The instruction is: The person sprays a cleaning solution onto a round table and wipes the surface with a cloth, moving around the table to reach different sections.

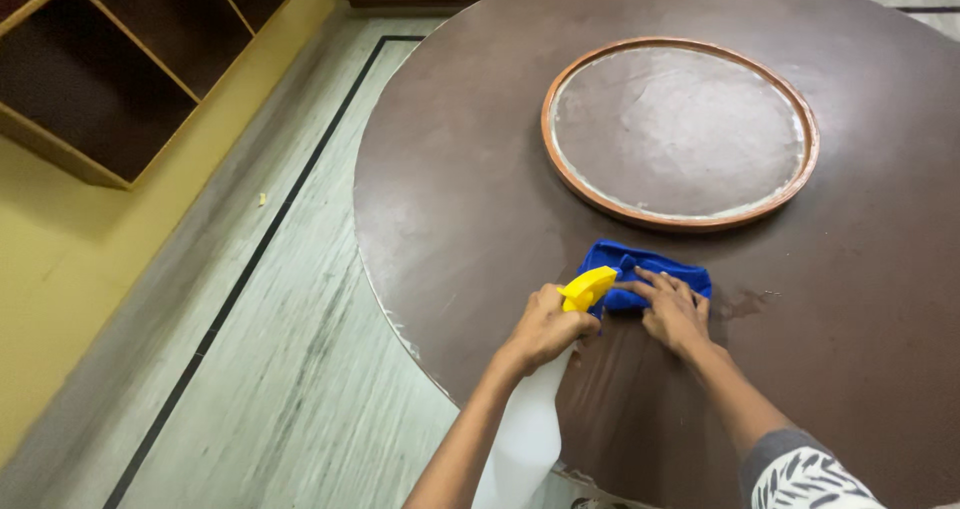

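Note:
My left hand (pixel 545 326) grips a white spray bottle (pixel 525 434) by its neck, the yellow nozzle (pixel 587 288) pointing toward a blue cloth (pixel 640 267). My right hand (pixel 676 311) lies flat on the near part of that cloth, pressing it onto a round dark brown table (pixel 460 199). The bottle's body hangs down over the table's near edge. A damp patch (pixel 745 304) shows on the tabletop just right of my right hand.
A round raised turntable with an orange-brown rim (pixel 640 214) sits in the table's middle, beyond the cloth. Pale tiled floor (pixel 290 349) with a dark border line lies to the left. Open wooden shelves (pixel 110 59) stand against the yellow wall at the upper left.

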